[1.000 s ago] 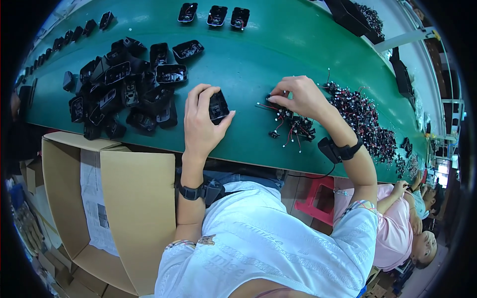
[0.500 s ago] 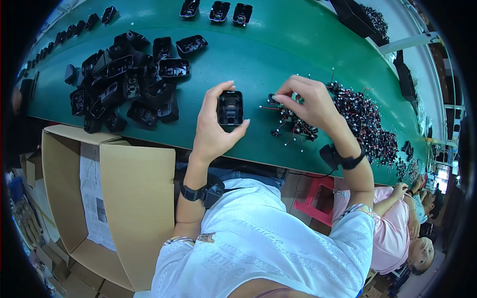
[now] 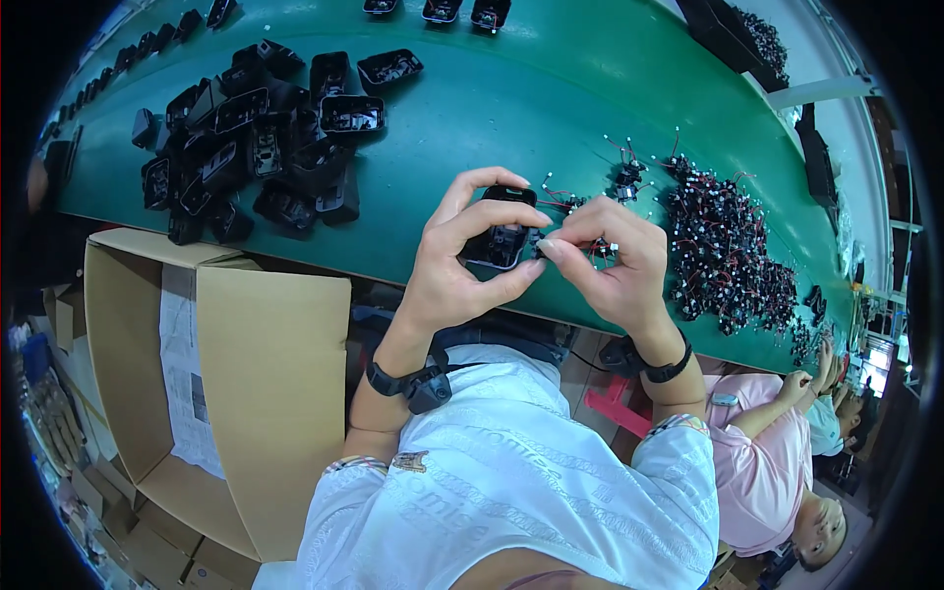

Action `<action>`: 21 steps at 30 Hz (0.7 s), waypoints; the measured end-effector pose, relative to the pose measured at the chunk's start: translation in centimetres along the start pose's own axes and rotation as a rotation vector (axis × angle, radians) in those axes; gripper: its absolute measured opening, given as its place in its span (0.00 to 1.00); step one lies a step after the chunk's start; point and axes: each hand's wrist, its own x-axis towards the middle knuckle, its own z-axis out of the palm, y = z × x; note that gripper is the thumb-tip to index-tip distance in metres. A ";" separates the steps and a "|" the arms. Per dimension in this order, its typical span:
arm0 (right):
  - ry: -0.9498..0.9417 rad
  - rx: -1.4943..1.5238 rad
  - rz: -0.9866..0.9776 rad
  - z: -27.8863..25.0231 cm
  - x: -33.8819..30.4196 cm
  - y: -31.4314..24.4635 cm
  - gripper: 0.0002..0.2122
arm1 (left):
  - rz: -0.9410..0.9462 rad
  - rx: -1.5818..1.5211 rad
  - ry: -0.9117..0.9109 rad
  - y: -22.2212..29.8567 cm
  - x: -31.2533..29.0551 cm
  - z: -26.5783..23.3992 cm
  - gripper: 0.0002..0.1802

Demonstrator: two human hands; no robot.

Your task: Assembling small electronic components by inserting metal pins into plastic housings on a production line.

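My left hand (image 3: pixel 454 251) grips a black plastic housing (image 3: pixel 503 236), its open side facing up, thumb along the near edge and fingers over the far side. From the right, my right hand (image 3: pixel 621 258) pinches a small black wired part (image 3: pixel 538 246) between thumb and forefinger. This part is at the housing's right edge; whether it touches the housing is hard to tell. Behind my right fingers lie a few loose wired parts (image 3: pixel 627 182) with red and black leads and white connectors. Further right spreads a large heap of the same wired parts (image 3: pixel 723 251).
A jumbled pile of black housings (image 3: pixel 265 143) covers the left of the green table (image 3: pixel 472 108). Several housings (image 3: pixel 441 11) stand in rows along the far side. An open cardboard box (image 3: pixel 275 393) is at the near left. A co-worker in pink (image 3: pixel 757 462) sits at the right.
My right hand has come left from the loose wired parts to the housing, carrying a small part. My left hand has shifted right and tilted the housing, its fingers now curled over it.
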 end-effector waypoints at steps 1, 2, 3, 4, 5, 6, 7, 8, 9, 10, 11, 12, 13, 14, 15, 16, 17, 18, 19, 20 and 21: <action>0.010 0.060 0.044 0.0 -0.1 -0.1 0.06 | 0.051 0.011 0.001 -0.3 0.0 0.0 0.22; 0.011 0.062 0.045 0.0 0.0 0.0 0.06 | 0.102 0.024 0.001 -0.5 0.0 -0.1 0.22; -0.009 0.064 -0.017 -0.2 0.0 0.2 0.06 | 0.101 0.025 0.000 -0.5 0.1 -0.1 0.22; -0.029 0.066 -0.078 -0.3 0.1 0.3 0.07 | 0.127 0.010 -0.008 -0.5 0.1 -0.2 0.21; -0.027 0.067 -0.076 -0.5 0.0 0.4 0.07 | 0.154 -0.005 -0.018 -0.5 0.2 -0.2 0.21; -0.039 0.072 -0.089 -0.6 -0.1 0.6 0.08 | 0.152 -0.005 -0.020 -0.5 0.2 -0.3 0.21; -0.052 0.077 -0.103 -0.7 -0.1 0.6 0.09 | 0.164 0.006 -0.047 -0.6 0.2 -0.4 0.23; -0.052 0.079 -0.101 -0.8 -0.1 0.6 0.09 | 0.175 0.018 -0.070 -0.7 0.1 -0.4 0.26; -0.034 0.011 -0.155 -0.9 -0.1 0.5 0.09 | 0.173 0.019 -0.070 -0.5 0.2 -0.3 0.26; -0.016 -0.058 -0.209 -1.1 0.0 0.4 0.09 | 0.150 0.089 -0.031 0.0 0.3 -0.1 0.31; -0.019 -0.056 -0.209 -1.4 0.0 0.2 0.09 | 0.125 0.158 0.009 0.3 0.2 0.1 0.36; 0.016 -0.091 -0.221 -2.0 0.0 -0.1 0.09 | 0.124 0.159 0.011 0.3 0.0 0.1 0.36; 0.050 -0.127 -0.234 -2.3 0.1 -0.4 0.09 | 0.132 0.143 0.056 0.2 -0.2 0.2 0.40; 0.049 -0.125 -0.229 -2.4 0.3 -0.7 0.09 | 0.135 0.124 0.097 0.1 -0.2 0.2 0.44; 0.033 -0.158 -0.273 -2.5 0.6 -1.0 0.10 | 0.153 0.145 0.075 0.2 -0.2 0.0 0.45; 0.016 -0.191 -0.317 -2.5 0.9 -1.3 0.10 | 0.149 0.145 0.073 0.5 -0.2 0.0 0.45; -0.011 -0.206 -0.327 -2.5 1.2 -1.6 0.10 | 0.108 0.113 0.056 1.0 -0.4 0.1 0.43; -0.009 -0.205 -0.326 -2.5 1.5 -1.8 0.10 | 0.067 0.081 0.039 1.3 -0.6 0.2 0.41; -0.004 -0.229 -0.348 -2.5 1.9 -1.8 0.10 | 0.066 0.082 0.037 1.5 -0.8 0.2 0.41; -0.002 -0.252 -0.374 -2.6 2.1 -1.8 0.10 | 0.028 -0.137 0.000 1.6 -1.1 0.2 0.38; -0.004 -0.249 -0.377 -2.8 2.3 -2.0 0.10 | -0.010 -0.356 -0.036 1.7 -1.2 0.1 0.36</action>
